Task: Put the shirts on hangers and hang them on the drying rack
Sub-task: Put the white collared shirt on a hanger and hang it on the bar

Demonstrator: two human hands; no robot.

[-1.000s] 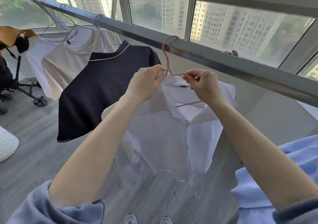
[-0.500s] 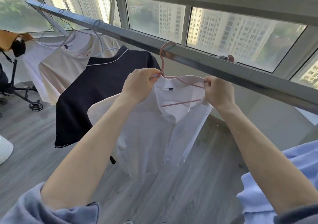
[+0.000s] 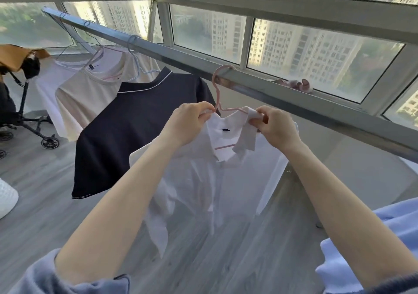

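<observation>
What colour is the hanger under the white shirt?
Pink hanger, hooked on the rail; the head view shows it.

The metal rack bar [image 3: 282, 95] carries 4 hangers bearing shirts, side by side.

Rail [image 3: 294, 100] bare right of pink hanger [image 3: 217, 85]; navy shirt [image 3: 135, 131] crowds its left

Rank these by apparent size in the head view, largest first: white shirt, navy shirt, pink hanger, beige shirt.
1. white shirt, though it is nearest the camera
2. navy shirt
3. beige shirt, partly hidden
4. pink hanger
</observation>
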